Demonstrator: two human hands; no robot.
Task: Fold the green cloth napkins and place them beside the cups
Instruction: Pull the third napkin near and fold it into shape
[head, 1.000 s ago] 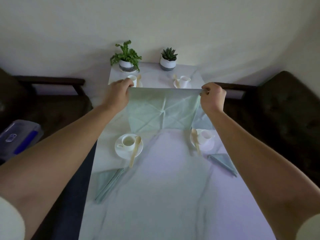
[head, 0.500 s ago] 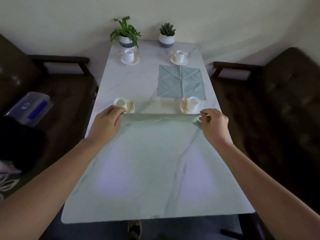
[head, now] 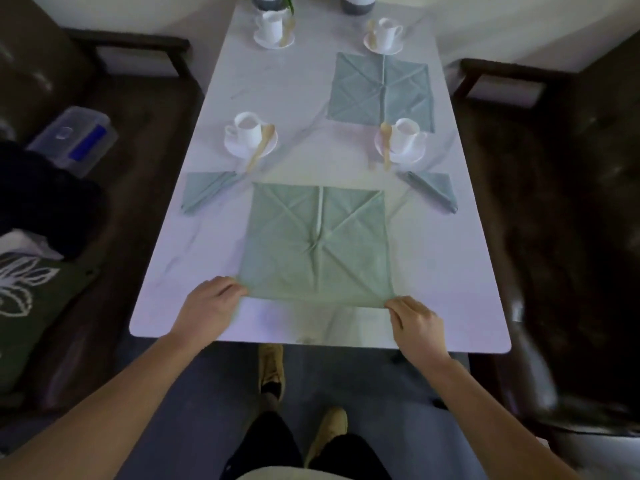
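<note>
A creased green napkin [head: 317, 244] lies spread flat on the near half of the white marble table [head: 194, 258]. My left hand [head: 207, 306] pinches its near left corner and my right hand [head: 414, 322] pinches its near right corner. A second open napkin [head: 381, 90] lies flat farther back on the right. Two folded napkins rest beside the middle cups: one folded napkin [head: 206, 190] on the left, the other folded napkin [head: 433, 188] on the right. Several white cups on saucers with wooden spoons stand on the table, among them a middle left cup [head: 247, 131] and a middle right cup [head: 405, 138].
Dark sofas flank the table on both sides. A clear plastic box [head: 74, 140] sits on the left sofa, with a patterned cushion [head: 27, 292] nearer me. Two plant pots stand at the table's far end. My feet show below the table's near edge.
Both hands held the napkin up by its top edge, then brought it down and toward me. It now lies flat on the table, and the view has tilted downward.
</note>
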